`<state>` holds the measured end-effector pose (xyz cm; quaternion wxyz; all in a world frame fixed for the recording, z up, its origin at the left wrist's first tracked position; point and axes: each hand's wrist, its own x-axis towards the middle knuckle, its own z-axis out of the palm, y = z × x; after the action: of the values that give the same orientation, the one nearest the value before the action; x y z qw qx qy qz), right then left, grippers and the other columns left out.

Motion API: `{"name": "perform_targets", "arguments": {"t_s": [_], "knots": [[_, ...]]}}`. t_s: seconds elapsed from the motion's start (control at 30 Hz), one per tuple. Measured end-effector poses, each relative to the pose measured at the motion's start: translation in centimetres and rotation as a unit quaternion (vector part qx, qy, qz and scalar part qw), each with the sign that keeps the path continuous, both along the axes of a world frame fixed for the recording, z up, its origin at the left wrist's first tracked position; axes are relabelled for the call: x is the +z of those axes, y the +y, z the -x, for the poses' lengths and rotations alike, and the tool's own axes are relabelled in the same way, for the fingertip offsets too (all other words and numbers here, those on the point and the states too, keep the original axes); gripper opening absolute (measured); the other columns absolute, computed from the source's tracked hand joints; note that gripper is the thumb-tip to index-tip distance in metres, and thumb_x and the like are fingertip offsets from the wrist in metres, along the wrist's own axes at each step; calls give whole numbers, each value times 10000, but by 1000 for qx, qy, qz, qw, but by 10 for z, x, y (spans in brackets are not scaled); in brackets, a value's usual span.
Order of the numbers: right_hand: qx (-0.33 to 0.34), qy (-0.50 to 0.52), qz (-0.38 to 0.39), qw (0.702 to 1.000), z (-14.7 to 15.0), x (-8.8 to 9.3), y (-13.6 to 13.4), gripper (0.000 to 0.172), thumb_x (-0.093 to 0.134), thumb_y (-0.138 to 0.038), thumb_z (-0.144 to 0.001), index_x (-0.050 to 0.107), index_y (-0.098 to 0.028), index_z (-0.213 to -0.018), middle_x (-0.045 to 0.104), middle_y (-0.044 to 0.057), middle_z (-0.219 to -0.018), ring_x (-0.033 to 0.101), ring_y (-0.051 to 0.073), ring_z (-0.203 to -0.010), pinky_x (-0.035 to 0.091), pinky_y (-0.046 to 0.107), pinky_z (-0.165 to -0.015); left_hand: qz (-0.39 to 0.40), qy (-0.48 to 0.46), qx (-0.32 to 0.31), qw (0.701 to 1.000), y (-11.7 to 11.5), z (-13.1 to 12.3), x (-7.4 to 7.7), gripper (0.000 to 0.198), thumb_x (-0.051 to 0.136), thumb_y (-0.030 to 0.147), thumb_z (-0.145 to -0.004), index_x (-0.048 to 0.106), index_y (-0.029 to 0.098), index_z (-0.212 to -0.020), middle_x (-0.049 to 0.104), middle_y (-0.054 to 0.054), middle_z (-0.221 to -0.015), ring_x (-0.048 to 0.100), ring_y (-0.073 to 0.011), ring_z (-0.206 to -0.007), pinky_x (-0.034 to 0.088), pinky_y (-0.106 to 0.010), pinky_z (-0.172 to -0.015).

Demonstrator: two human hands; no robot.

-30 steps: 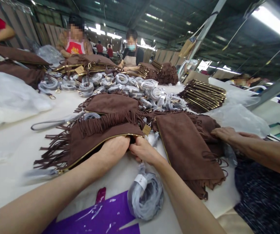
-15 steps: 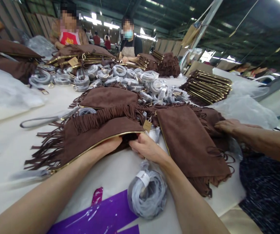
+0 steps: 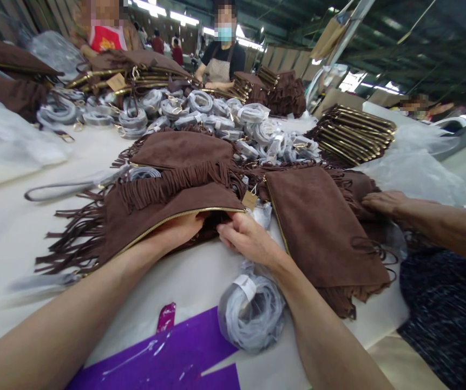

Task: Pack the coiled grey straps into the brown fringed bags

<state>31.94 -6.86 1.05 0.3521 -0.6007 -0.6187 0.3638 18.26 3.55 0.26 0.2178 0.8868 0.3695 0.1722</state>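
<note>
A brown suede fringed bag (image 3: pixel 188 197) lies before me with its gold zipper (image 3: pixel 168 222) open toward me. My left hand (image 3: pixel 182 230) reaches into the opening, and its fingers are hidden inside. At the zipper's right end, my right hand (image 3: pixel 244 235) is closed on the bag's edge, thumb on top and fingers curled. Just beyond that hand hangs a small tan tag (image 3: pixel 250 200). Below it on the table lies a coiled strap wrapped in clear plastic (image 3: pixel 253 317). A second brown fringed bag (image 3: pixel 314 222) lies to the right.
Wrapped strap coils (image 3: pixel 216 114) are heaped across the table's middle. Stacked bags with gold zippers (image 3: pixel 358 132) stand behind, right. A co-worker's hand (image 3: pixel 387 203) rests on a bag at the right. Purple plastic (image 3: pixel 155 357) lies at the front edge. Clear plastic bags (image 3: pixel 9 141) lie left.
The camera view has tilted slightly downward. My left hand has shifted a little within the bag's mouth, which gapes slightly wider. My right hand keeps its place at the zipper end.
</note>
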Motion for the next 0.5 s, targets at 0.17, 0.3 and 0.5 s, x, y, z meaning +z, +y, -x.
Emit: {"name": "perform_targets", "arguments": {"t_s": [0.17, 0.3, 0.5], "knots": [[13, -61, -29, 998, 12, 9, -6, 158, 447, -237, -861, 477, -183, -1006, 399, -106, -524, 378, 104, -477, 260, 219, -479, 32, 8, -16, 999, -1, 8, 13, 329, 444, 243, -882, 678, 269, -1113, 747, 8, -1063, 633, -229, -1064, 439, -330, -999], [-6, -218, -73, 973, 25, 15, -9, 200, 444, -193, -882, 490, -146, -1071, 567, -11, -655, 521, 173, -615, 343, 261, -573, 46, -9, -38, 998, 0, 9, 12, 370, 427, 169, -859, 672, 251, -1125, 744, -9, -1070, 638, -221, -1049, 440, -328, -998], [7, -266, -118, 957, 33, 17, -8, 378, 417, -155, -903, 435, -173, -1281, 640, 137, -1137, 581, 255, -1014, 424, 326, -813, 63, -51, -41, 996, 4, 6, -2, 369, 429, 161, -856, 659, 229, -1136, 745, -14, -1063, 631, -216, -1037, 443, -329, -991]]}}
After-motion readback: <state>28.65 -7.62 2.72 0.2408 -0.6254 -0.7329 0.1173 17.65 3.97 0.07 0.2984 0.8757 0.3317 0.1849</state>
